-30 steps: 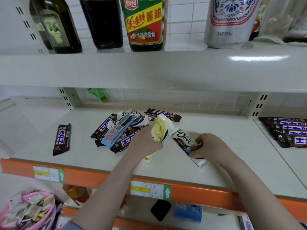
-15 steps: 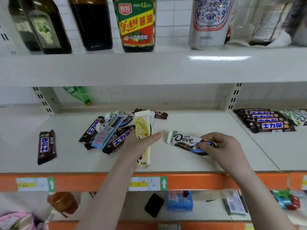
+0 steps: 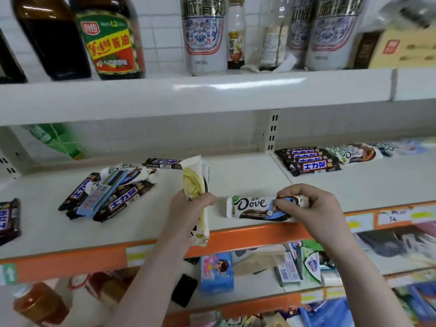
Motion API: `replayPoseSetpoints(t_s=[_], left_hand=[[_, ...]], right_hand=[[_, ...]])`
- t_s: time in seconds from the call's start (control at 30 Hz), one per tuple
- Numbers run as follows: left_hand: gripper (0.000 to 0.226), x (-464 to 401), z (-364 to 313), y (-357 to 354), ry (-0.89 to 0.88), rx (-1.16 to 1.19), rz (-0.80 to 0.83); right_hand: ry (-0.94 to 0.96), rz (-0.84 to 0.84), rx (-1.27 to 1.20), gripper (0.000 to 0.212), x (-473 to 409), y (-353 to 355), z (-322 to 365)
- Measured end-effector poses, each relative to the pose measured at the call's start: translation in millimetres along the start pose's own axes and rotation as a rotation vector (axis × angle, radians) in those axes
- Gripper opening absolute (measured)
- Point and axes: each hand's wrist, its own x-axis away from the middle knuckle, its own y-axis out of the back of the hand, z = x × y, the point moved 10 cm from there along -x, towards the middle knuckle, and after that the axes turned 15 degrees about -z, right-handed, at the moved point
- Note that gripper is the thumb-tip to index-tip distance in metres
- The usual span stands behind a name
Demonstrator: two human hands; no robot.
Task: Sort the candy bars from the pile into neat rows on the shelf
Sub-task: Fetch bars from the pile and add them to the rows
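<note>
White Dove bar [image 3: 253, 206]: turned level since a second ago, pinched by right hand [image 3: 313, 208]
Left hand [image 3: 188, 211]: grips yellow bar [image 3: 194, 185]
Next: rows, frame right

A single head-worn wide-angle camera looked forward and slightly down, close to the middle shelf [image 3: 236, 175]. It faced the tiled back wall [image 3: 160, 31], taking in the upper shelf [image 3: 188, 90] above and lower shelves below.
</note>
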Motion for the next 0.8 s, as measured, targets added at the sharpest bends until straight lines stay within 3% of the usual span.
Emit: replayPoseSetpoints(t_s=[0.2, 0.47, 0.8], left_hand=[[0.013, 43.3, -9.8, -99.9, -0.038, -0.021, 0.009], [0.026, 121.3, -18.0, -280.9, -0.055, -0.037, 0.146], [0.026, 126.8, -36.6, -404.5, -0.104, -0.02, 0.211]], right_hand=[[0.027, 0.001, -0.066, 0.017, -33.1, 91.1, -35.3], [0.052, -0.006, -0.135, 0.021, -98.7, 246.7, -100.2], [-0.024, -0.027, -0.166, 0.018, -172.2, 305.2, -174.2]])
